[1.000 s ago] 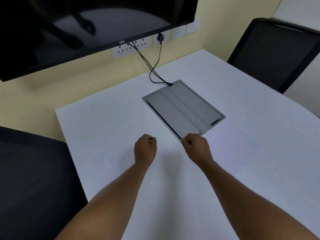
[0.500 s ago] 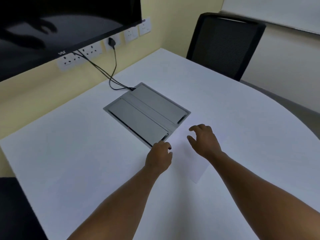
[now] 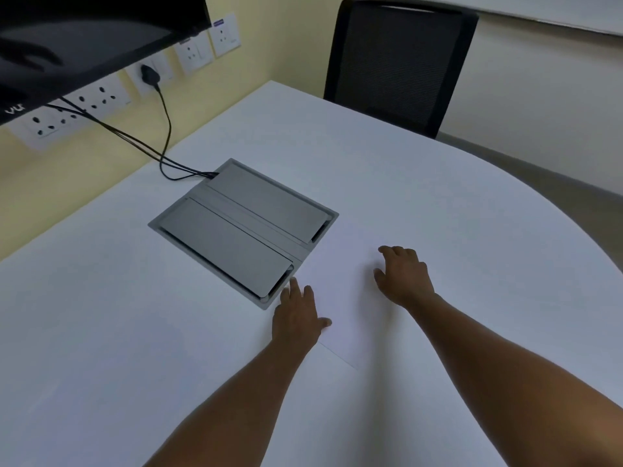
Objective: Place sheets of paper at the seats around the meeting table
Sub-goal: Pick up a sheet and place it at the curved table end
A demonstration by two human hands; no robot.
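Observation:
A white sheet of paper (image 3: 347, 298) lies flat on the white meeting table (image 3: 438, 203), just right of the grey cable box. My left hand (image 3: 296, 318) rests on the sheet's left edge with fingers spread. My right hand (image 3: 403, 274) lies palm down on the sheet's right part, fingers apart. Neither hand grips anything. The sheet's near corner shows as a faint line below my left hand.
A grey metal cable box (image 3: 242, 230) is set into the table, with black cables (image 3: 161, 143) running to wall sockets (image 3: 101, 99). A black office chair (image 3: 397, 62) stands at the far side. A dark monitor (image 3: 84, 42) hangs at top left.
The view swung right. Both hands went from closed fists near the cable box to flat, spread fingers on the sheet, which now lies on the table to the right of the box.

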